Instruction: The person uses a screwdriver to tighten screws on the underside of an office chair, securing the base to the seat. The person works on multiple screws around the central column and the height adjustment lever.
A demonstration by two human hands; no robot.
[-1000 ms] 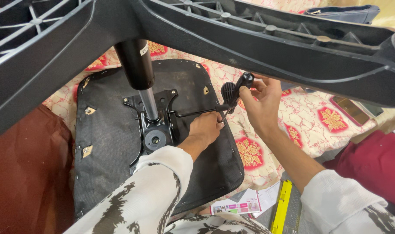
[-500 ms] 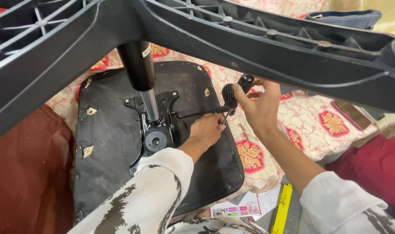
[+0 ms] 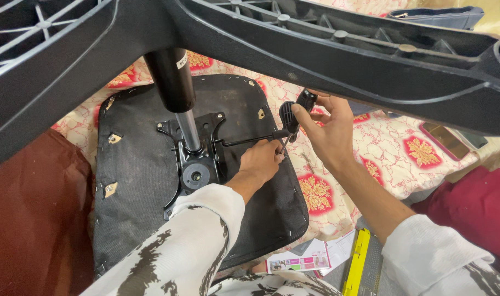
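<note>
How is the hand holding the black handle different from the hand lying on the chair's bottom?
The right hand is raised and wraps its fingers around the black handle. The left hand lies lower, on the black seat underside, with its fingertips at the thin metal lever. Both are bare, with white patterned sleeves.

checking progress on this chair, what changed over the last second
Little changed. The right hand shifted its fingers slightly on the black lever handle, keeping its hold. The left hand stayed by the lever rod on the seat underside; the chair base stayed put.
</note>
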